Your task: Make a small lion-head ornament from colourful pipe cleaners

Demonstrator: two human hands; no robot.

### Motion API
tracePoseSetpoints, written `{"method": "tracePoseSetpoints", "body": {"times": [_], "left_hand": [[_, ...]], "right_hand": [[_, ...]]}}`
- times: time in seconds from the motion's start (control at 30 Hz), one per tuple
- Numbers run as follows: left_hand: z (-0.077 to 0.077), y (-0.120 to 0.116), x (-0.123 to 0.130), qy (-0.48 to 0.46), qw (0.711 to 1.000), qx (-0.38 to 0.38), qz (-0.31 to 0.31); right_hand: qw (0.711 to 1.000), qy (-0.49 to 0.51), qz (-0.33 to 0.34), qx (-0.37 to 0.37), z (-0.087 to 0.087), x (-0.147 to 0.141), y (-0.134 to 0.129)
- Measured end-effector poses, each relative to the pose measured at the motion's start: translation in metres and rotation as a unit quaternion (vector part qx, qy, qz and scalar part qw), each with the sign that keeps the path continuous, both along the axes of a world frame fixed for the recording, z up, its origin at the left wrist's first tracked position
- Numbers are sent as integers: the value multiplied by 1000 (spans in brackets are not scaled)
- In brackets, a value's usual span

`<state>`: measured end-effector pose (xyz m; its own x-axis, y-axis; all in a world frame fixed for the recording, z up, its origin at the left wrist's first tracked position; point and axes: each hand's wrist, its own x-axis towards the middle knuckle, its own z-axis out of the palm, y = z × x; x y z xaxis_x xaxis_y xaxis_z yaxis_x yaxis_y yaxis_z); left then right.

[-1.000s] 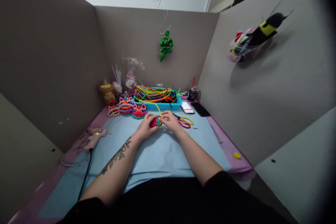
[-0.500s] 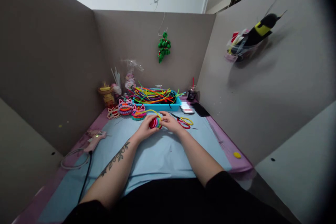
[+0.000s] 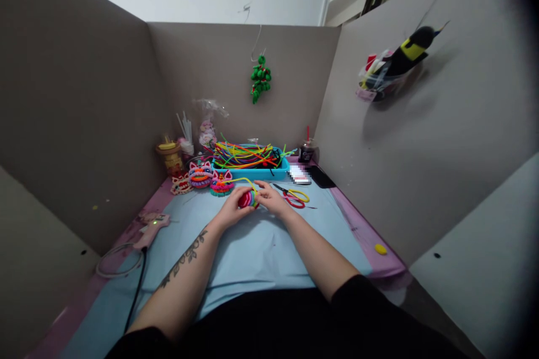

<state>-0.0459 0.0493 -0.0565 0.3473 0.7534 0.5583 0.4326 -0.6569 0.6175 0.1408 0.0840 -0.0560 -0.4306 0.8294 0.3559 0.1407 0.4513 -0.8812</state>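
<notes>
A small round piece in red, pink, green and purple stripes [image 3: 246, 198] is held between both hands above the blue sheet. My left hand [image 3: 233, 207] is wrapped round its left side. The fingers of my right hand [image 3: 269, 199] are closed at its right edge. From there a thin yellow strand [image 3: 245, 179] curves up and to the left. Finished-looking animal faces with pink ears, one purple and orange [image 3: 200, 175], one pink and teal [image 3: 221, 184], lie just beyond my left hand.
A blue tray [image 3: 252, 174] of colourful strands stands behind the hands. Scissors with yellow and red handles [image 3: 297, 197] lie right, near a black phone [image 3: 320, 176] and a drink cup [image 3: 307, 151]. A pink glue gun [image 3: 154, 230] with its cable lies left.
The view has shifted slightly. Both hands stay around the striped piece, with only a small change in finger position.
</notes>
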Motion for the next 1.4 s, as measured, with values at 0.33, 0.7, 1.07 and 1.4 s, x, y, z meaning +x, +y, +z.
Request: {"method": "tracePoseSetpoints", "body": {"times": [0.33, 0.7, 1.07, 1.4], "left_hand": [[2, -2, 2, -12, 1000, 28, 8], [-16, 8, 13, -238, 963, -59, 115], [-15, 1, 19, -231, 961, -151, -12], [-2, -8, 13, -122, 977, -13, 173]], "right_hand": [[995, 65, -38, -62, -5, -7, -2], [988, 112, -107, -25, 0, -24, -17], [989, 72, -125, 7, 4, -21, -21], [991, 40, -129, 10, 9, -7, -18]]}}
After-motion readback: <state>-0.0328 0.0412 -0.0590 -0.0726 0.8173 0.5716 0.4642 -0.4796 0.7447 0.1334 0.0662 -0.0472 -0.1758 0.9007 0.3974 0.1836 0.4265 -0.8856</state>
